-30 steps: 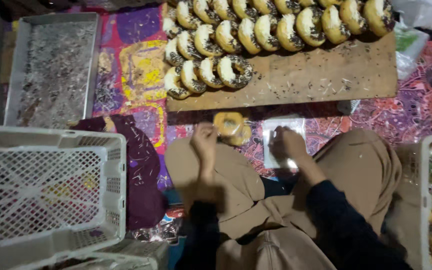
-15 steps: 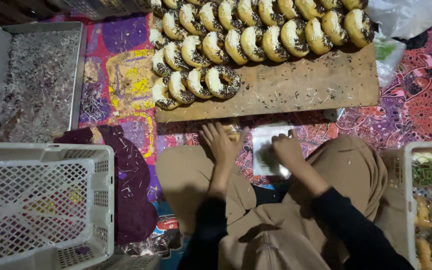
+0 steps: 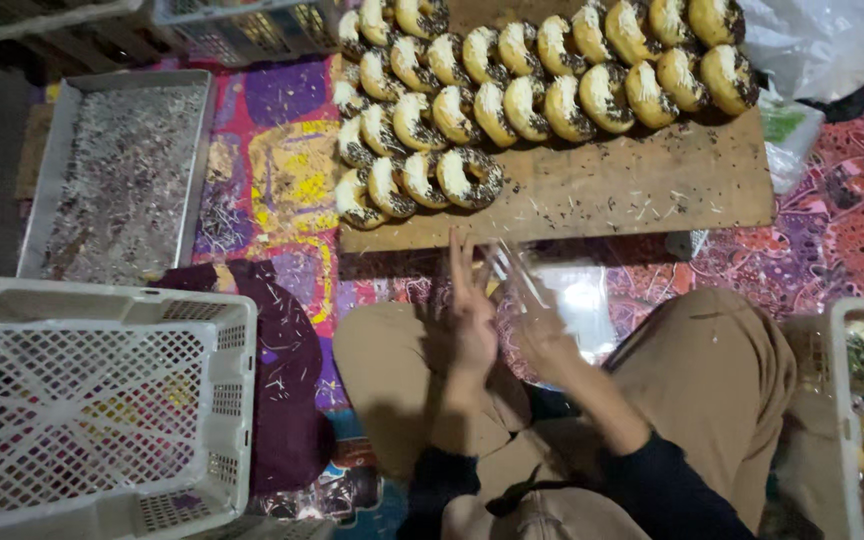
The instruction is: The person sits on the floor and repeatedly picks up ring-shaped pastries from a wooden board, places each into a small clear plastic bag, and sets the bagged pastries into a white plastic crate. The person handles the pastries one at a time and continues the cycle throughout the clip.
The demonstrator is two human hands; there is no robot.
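Observation:
My left hand [image 3: 472, 318] is raised over my lap with its fingers straight and apart, right beside a clear plastic bag [image 3: 527, 285]. My right hand [image 3: 550, 350] grips that bag from below. The bag is blurred and I see nothing inside it. More clear plastic [image 3: 582, 300] lies on the mat just beyond my hands. Ahead of them is a wooden board [image 3: 652, 190] carrying rows of ring donuts [image 3: 512, 100] with white icing and dark sprinkles. The nearest donut [image 3: 470, 178] is a hand's length from my left fingertips.
A metal tray [image 3: 117, 180] strewn with sprinkles lies at the far left. A white plastic crate [image 3: 92, 400] stands at my left, with a dark maroon cloth [image 3: 287, 370] beside it. At the right edge a second crate [image 3: 837, 400] holds packed donuts. A white plastic bag [image 3: 822, 40] sits top right.
Both hands came up from the mat toward my lap. The donut that lay under my left hand is out of sight, and the right hand now holds up a clear bag. The view shifted.

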